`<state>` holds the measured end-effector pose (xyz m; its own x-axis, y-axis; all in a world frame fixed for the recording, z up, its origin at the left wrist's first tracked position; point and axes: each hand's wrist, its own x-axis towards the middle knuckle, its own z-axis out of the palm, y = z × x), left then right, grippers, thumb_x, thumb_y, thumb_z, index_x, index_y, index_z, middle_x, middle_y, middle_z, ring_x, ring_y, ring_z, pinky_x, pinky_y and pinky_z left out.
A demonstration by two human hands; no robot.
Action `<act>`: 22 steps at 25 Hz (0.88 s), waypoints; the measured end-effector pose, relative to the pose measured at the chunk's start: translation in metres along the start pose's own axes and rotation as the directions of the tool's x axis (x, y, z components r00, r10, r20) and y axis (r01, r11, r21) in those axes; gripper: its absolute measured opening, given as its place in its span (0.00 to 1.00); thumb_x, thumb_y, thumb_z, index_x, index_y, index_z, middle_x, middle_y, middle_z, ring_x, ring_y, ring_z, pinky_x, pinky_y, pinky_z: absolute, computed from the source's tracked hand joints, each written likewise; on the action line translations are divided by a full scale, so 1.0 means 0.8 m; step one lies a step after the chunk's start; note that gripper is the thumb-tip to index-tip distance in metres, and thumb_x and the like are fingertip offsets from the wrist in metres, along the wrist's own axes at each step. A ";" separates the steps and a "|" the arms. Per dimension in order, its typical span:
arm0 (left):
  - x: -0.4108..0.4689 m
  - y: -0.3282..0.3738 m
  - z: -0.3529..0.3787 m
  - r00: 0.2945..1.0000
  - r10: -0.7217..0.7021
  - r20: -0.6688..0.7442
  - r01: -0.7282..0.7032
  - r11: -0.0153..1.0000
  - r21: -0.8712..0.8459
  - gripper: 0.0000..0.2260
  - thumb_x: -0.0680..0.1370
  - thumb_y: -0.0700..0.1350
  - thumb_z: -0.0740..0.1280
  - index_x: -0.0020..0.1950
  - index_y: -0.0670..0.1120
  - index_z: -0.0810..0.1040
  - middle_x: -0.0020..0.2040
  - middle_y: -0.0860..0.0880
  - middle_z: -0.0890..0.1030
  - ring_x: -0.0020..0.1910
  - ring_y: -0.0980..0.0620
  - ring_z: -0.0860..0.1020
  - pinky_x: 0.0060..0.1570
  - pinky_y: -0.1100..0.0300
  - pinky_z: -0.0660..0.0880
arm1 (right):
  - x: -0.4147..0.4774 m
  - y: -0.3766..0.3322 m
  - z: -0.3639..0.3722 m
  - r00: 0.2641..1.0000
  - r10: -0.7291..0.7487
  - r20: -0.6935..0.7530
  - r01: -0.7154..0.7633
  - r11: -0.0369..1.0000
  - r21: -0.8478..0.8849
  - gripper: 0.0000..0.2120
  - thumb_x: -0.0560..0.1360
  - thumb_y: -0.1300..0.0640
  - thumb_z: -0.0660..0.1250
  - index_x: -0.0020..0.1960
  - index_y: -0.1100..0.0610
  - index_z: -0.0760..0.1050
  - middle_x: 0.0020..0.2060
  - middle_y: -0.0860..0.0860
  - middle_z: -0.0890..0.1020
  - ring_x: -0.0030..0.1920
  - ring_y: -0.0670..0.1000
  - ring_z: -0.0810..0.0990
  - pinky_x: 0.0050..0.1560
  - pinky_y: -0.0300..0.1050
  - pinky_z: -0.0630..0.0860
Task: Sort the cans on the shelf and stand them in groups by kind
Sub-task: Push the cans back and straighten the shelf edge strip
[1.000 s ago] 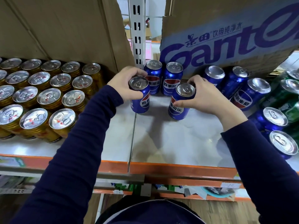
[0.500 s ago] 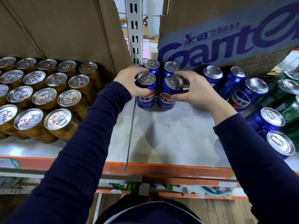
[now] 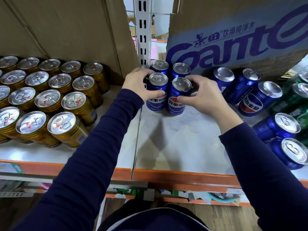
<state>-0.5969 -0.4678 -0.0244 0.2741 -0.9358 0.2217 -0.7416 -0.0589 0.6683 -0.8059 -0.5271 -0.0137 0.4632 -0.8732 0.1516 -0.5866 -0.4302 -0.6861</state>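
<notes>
1. Over the past second both held cans had moved away from the person and closer together. The left blue can (image 3: 158, 80) and the right blue can (image 3: 181, 84), earlier apart on the shelf (image 3: 175, 139), stood upright side by side. They were just in front of the two far blue cans (image 3: 160, 65), forming a square block.
2. The left hand (image 3: 138, 84) gripped the left blue can, thumb across its near face and fingers curled round its far side.
3. The right hand (image 3: 205, 95) held the right blue can the same way, thumb on the label and fingers curled behind.
4. The gold cans (image 3: 50, 100) kept their rows at the left.
5. Other blue cans (image 3: 255, 97) were scattered at the right below the cardboard box (image 3: 233, 39), with green cans (image 3: 298, 97) at the right edge.
</notes>
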 end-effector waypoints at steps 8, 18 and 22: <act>-0.008 -0.001 0.002 0.999 -0.006 0.032 0.005 1.000 0.027 0.35 0.64 0.53 0.78 0.68 0.45 0.71 0.64 0.44 0.72 0.61 0.48 0.72 0.59 0.63 0.67 | -0.003 0.003 0.006 1.000 0.019 0.002 -0.019 0.998 0.053 0.29 0.67 0.54 0.77 0.66 0.54 0.73 0.59 0.51 0.78 0.52 0.49 0.80 0.55 0.46 0.79; -0.050 0.142 0.074 0.842 0.539 0.036 -0.534 0.840 -0.093 0.11 0.72 0.40 0.70 0.53 0.39 0.80 0.50 0.43 0.79 0.51 0.47 0.76 0.54 0.59 0.71 | -0.149 0.061 -0.134 0.909 0.056 -0.414 -0.130 0.980 -0.152 0.21 0.69 0.48 0.72 0.59 0.55 0.79 0.49 0.52 0.82 0.48 0.53 0.81 0.54 0.55 0.77; -0.051 0.207 0.136 0.737 0.630 0.247 -0.595 0.777 -0.207 0.14 0.76 0.43 0.67 0.61 0.39 0.77 0.55 0.43 0.78 0.54 0.49 0.75 0.55 0.62 0.68 | -0.225 0.097 -0.158 0.852 0.247 -0.462 -0.314 0.947 -0.072 0.29 0.63 0.34 0.70 0.54 0.52 0.77 0.45 0.50 0.81 0.45 0.53 0.80 0.50 0.57 0.78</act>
<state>-0.7976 -0.4769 0.0001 -0.4164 -0.8122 0.4085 -0.6126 0.5826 0.5341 -1.0187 -0.4322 -0.0039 -0.0577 -0.9559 0.2881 -0.7485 -0.1496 -0.6461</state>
